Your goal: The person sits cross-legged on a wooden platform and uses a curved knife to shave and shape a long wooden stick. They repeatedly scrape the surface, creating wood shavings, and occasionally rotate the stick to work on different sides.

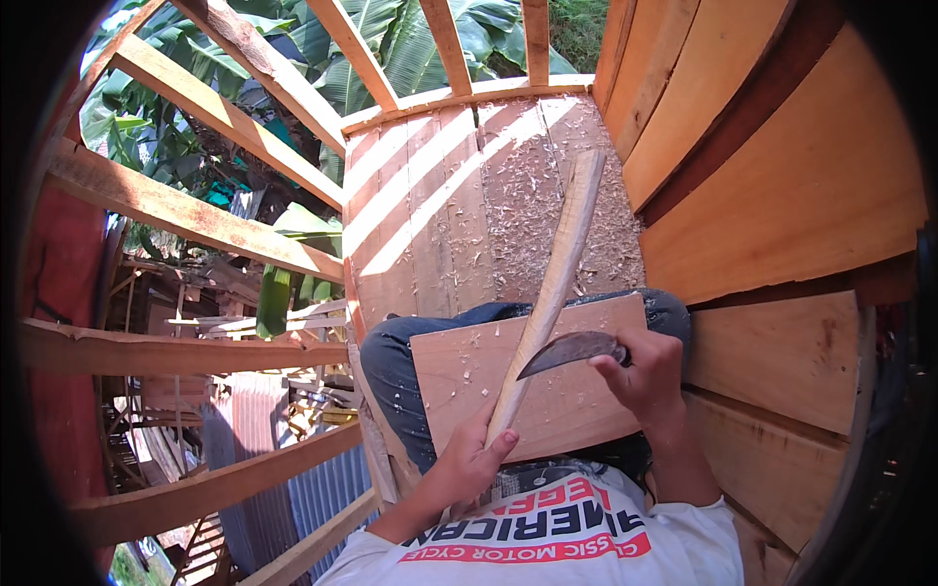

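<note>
My left hand (473,455) is wrapped round the near end of a long, pale wooden stick (557,269), which slants away from me toward the far right. In my right hand (645,376) is a knife with a dark curved blade (572,352); its handle is mostly hidden by my fingers. The blade's tip lies at the stick's right side, a little beyond my left hand; whether it touches I cannot tell. Under both lies a flat wooden board (459,376) across my lap, with a few shavings on it.
Wood shavings (523,220) litter the plank floor (391,195) ahead. A slatted wooden railing (234,239) runs along the left and far sides, with banana leaves (391,49) and metal roofing sheets (322,498) beyond. To the right stands a plank wall (782,215).
</note>
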Available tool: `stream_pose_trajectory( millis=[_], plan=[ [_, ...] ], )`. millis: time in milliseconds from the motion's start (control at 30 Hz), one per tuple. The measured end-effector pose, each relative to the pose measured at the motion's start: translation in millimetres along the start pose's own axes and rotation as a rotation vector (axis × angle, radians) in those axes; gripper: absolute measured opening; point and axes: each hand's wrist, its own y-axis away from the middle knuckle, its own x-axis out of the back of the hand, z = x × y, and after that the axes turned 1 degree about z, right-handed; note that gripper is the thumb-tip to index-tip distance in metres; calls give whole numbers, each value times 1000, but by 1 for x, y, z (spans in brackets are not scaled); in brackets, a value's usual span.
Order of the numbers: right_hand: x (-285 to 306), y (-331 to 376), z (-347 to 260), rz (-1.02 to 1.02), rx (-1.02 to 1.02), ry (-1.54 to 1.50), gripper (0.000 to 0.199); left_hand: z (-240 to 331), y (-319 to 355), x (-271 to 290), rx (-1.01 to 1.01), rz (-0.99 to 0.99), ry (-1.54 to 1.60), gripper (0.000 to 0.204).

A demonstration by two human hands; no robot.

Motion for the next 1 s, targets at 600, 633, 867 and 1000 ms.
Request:
stream_pose_trajectory(
  millis=[600, 633, 867, 1000],
  plan=[
    [-2, -16, 37, 262, -245, 2, 70, 27, 16, -1, 165, -121, 1, 54],
    [14, -23, 53, 309, -464, -48, 70, 32, 19, 0, 244, -196, 9, 54],
    [3, -3, 1, -4, 26, -25, 67, -4, 10, 4, -21, 20, -9, 57],
    [-14, 1, -9, -45, 116, 41, 67, 3, 10, -1, -21, 2, 29, 61]
  ],
)
